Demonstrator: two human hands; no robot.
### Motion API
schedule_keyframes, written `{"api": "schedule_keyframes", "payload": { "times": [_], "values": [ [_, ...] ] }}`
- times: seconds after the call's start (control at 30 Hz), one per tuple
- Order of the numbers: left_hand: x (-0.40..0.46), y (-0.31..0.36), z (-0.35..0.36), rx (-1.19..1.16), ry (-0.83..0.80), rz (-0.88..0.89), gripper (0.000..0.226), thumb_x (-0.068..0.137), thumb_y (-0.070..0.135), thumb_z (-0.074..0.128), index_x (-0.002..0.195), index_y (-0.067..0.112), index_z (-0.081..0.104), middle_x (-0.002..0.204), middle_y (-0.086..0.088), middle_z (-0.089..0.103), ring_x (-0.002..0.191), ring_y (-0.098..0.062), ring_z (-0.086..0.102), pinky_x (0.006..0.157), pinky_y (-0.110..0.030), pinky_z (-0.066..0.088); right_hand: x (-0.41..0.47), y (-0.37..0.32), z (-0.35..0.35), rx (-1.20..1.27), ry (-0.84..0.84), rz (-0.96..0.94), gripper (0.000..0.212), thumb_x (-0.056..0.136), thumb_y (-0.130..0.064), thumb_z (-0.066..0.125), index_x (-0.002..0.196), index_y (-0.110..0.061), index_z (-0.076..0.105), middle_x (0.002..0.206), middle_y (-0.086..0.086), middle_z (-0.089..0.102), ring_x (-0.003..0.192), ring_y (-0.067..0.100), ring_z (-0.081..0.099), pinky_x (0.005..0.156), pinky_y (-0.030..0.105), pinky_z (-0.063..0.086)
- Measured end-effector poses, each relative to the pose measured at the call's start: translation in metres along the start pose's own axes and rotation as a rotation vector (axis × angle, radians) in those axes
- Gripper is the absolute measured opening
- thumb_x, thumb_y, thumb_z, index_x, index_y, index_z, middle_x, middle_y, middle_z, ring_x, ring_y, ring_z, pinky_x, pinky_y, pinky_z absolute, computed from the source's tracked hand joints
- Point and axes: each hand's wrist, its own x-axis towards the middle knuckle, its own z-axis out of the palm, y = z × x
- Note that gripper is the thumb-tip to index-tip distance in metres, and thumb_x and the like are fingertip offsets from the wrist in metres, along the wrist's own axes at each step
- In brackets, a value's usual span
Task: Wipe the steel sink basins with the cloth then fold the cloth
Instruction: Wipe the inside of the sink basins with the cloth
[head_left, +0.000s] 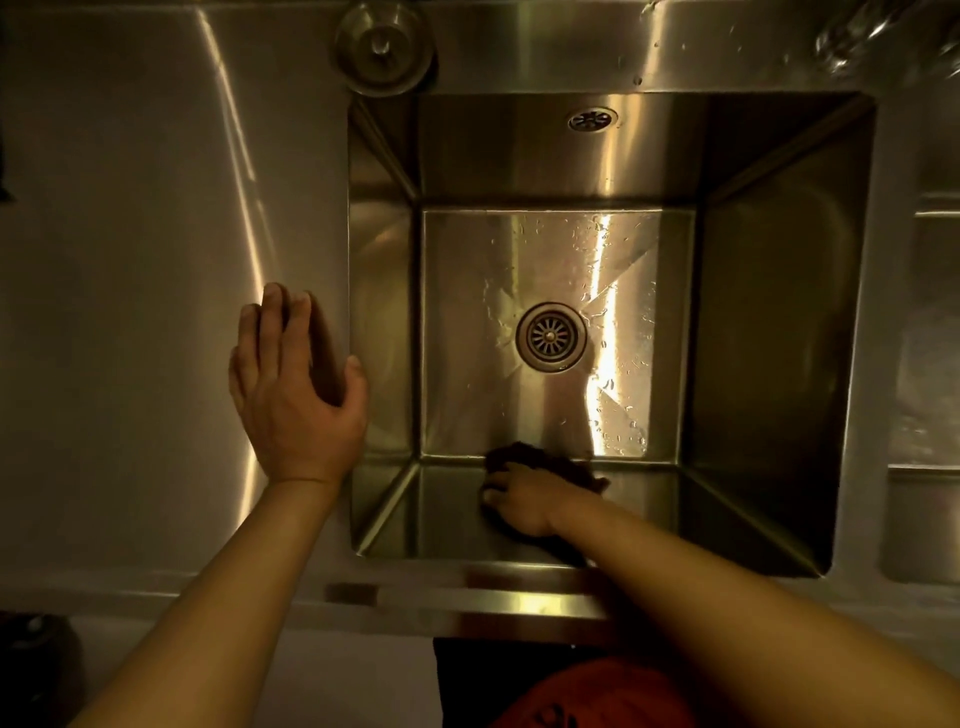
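A deep square steel sink basin (769, 312) fills the middle of the head view, with a round drain (551, 336) in its floor and water drops around it. My right hand (522, 501) reaches down inside and presses a dark brown cloth (540, 460) against the near wall where it meets the floor. The cloth is bunched and partly hidden under the hand and forearm. My left hand (291, 395) lies flat, fingers together, on the steel drainboard just left of the basin's rim, holding nothing.
A round steel strainer plug (383, 49) rests on the ledge behind the basin's left corner. An overflow grille (592, 119) sits in the far wall. The flat drainboard (130, 260) spreads left. A second recessed steel area (930, 338) lies at right.
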Motion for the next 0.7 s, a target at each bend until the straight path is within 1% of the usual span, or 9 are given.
{"api": "schedule_keyframes", "payload": {
  "times": [0.1,0.17,0.3,0.33,0.4,0.47,0.53,0.6,0.7],
  "values": [
    [0.0,0.001,0.0,-0.006,0.008,0.003,0.072,0.094,0.044,0.055,0.16,0.027,0.033,0.171,0.003,0.022,0.158,-0.027,0.017,0.124,-0.057,0.022,-0.01,-0.039,0.001,0.26,0.056,-0.09,0.04,0.106,-0.042,0.044,0.137,-0.024,0.063,0.147,0.005,0.054,0.133,0.028,0.051,0.113,0.04,0.039],
    [0.0,0.001,-0.001,-0.009,0.024,-0.002,0.072,0.093,0.044,0.056,0.16,0.027,0.034,0.171,0.004,0.023,0.158,-0.026,0.018,0.124,-0.057,0.023,-0.017,-0.045,0.001,0.39,0.114,-0.11,0.033,0.1,-0.045,0.058,0.123,-0.025,0.073,0.127,0.0,0.069,0.116,0.02,0.062,0.1,0.032,0.047],
    [0.002,0.001,-0.002,-0.026,0.051,0.007,0.07,0.092,0.045,0.056,0.157,0.026,0.039,0.169,0.002,0.029,0.157,-0.026,0.022,0.122,-0.057,0.026,-0.027,-0.026,0.011,0.652,0.367,-0.109,0.016,0.08,-0.028,0.085,0.094,-0.02,0.083,0.088,-0.007,0.078,0.079,-0.001,0.068,0.077,0.02,0.052],
    [0.001,0.002,-0.002,-0.025,0.055,0.006,0.07,0.091,0.046,0.056,0.156,0.026,0.04,0.168,0.002,0.03,0.156,-0.026,0.023,0.122,-0.057,0.027,-0.029,-0.022,0.015,0.653,0.424,-0.11,0.022,0.075,-0.025,0.089,0.095,-0.021,0.082,0.089,-0.007,0.077,0.081,0.0,0.069,0.08,0.022,0.055],
    [0.001,0.003,-0.003,-0.027,0.067,0.006,0.07,0.09,0.046,0.057,0.155,0.025,0.042,0.166,0.001,0.033,0.155,-0.027,0.026,0.122,-0.055,0.027,-0.034,-0.017,0.018,0.581,0.521,-0.111,0.055,0.069,-0.026,0.093,0.12,-0.027,0.073,0.109,-0.007,0.072,0.096,0.004,0.066,0.093,0.025,0.054],
    [0.0,0.004,-0.004,-0.034,0.08,0.018,0.069,0.089,0.044,0.057,0.153,0.022,0.044,0.165,-0.002,0.036,0.154,-0.029,0.027,0.122,-0.054,0.026,-0.043,-0.015,0.013,0.474,0.502,-0.102,0.084,0.07,-0.031,0.091,0.144,-0.03,0.052,0.13,-0.005,0.051,0.111,0.007,0.051,0.097,0.02,0.043],
    [-0.002,0.006,-0.003,-0.02,0.091,0.016,0.068,0.09,0.041,0.057,0.153,0.02,0.044,0.165,-0.004,0.037,0.154,-0.031,0.027,0.122,-0.054,0.026,-0.048,-0.014,0.008,0.379,0.403,-0.081,0.075,0.075,-0.039,0.086,0.143,-0.031,0.054,0.13,-0.003,0.048,0.118,0.013,0.052,0.097,0.021,0.041],
    [-0.008,0.014,0.0,0.018,0.071,-0.011,0.07,0.093,0.041,0.056,0.157,0.02,0.038,0.167,-0.005,0.031,0.156,-0.032,0.023,0.123,-0.056,0.023,-0.049,-0.012,0.007,0.307,0.299,-0.052,0.057,0.082,-0.049,0.077,0.134,-0.033,0.064,0.125,-0.005,0.064,0.118,0.019,0.061,0.099,0.028,0.048],
    [-0.02,0.028,0.008,0.065,0.027,-0.053,0.081,0.093,0.043,0.059,0.162,0.019,0.025,0.171,-0.007,0.021,0.158,-0.034,0.014,0.125,-0.058,0.016,-0.05,0.0,0.005,0.253,0.203,-0.003,0.054,0.089,-0.052,0.067,0.14,-0.034,0.06,0.137,0.0,0.064,0.122,0.023,0.06,0.109,0.036,0.045]
  ]
}}
